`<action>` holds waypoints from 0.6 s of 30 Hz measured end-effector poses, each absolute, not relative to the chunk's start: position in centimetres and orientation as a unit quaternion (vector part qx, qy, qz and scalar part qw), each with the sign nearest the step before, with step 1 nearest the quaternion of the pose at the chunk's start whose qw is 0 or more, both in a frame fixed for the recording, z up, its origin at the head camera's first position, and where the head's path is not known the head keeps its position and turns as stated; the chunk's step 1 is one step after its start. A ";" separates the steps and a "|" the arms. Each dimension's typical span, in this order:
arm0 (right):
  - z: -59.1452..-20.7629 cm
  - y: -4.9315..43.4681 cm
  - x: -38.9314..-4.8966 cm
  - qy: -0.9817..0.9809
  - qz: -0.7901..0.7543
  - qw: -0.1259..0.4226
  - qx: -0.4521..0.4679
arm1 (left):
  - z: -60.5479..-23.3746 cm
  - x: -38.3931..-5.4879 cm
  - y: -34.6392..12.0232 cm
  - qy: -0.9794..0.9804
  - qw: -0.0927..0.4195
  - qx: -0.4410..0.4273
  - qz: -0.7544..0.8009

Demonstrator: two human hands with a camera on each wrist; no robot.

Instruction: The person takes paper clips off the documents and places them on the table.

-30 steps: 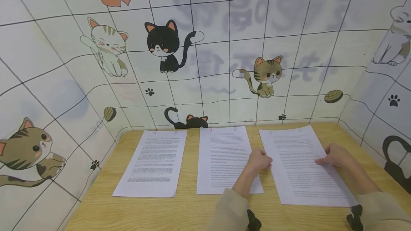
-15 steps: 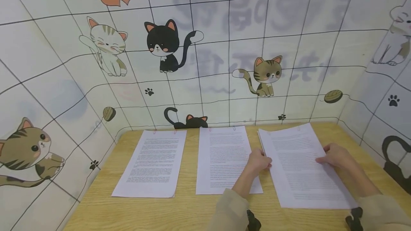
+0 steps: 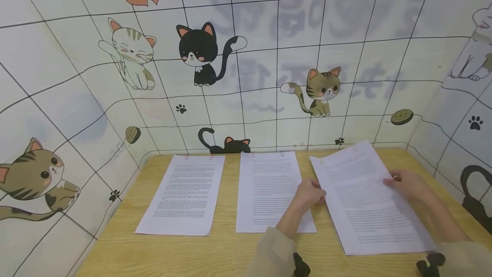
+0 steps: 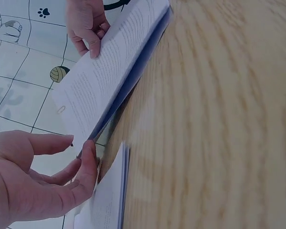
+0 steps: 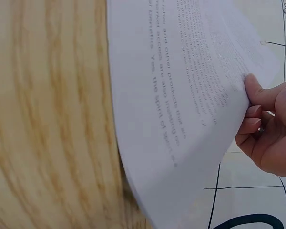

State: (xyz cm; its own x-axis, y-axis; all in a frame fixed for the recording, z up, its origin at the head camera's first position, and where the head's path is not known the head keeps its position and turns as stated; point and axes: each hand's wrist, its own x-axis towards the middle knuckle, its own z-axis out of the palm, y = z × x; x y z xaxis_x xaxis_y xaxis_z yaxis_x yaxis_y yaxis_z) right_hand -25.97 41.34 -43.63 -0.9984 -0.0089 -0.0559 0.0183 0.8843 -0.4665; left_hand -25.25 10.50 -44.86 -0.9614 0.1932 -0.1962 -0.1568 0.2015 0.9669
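A stack of printed paper with clips along its top edge is tilted on the right of the table, its right side raised and bowed. My right hand pinches its right edge between thumb and fingers, plainly seen in the right wrist view. At the left edge, my left hand holds the stack with bent fingers; in the left wrist view its thumb and a finger meet at the paper edge while the index finger stands apart. Below the top sheets, a gap shows along that edge. Part of the left hand's grip is hidden.
Two more clipped paper stacks lie flat on the wooden table: the middle stack, partly under my left forearm, and the left stack. Cat-patterned cloth walls close off the back and both sides.
My right hand has lifted the right stack's right side, and its top right corner has risen. The stack's lower edge has shifted towards me. My left hand has stayed nearly in place.
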 end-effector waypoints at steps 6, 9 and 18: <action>-43.7 42.0 -25.6 0.967 -0.255 -0.013 -0.004 | -44.7 -25.4 10.5 0.753 0.135 -0.002 0.644; -43.5 41.8 -25.2 0.959 -0.284 -0.021 -0.005 | -44.8 -25.5 10.2 0.745 0.127 0.006 0.655; -42.2 40.7 -24.4 0.936 -0.349 -0.019 -0.036 | -44.6 -25.6 9.3 0.756 0.095 0.040 0.646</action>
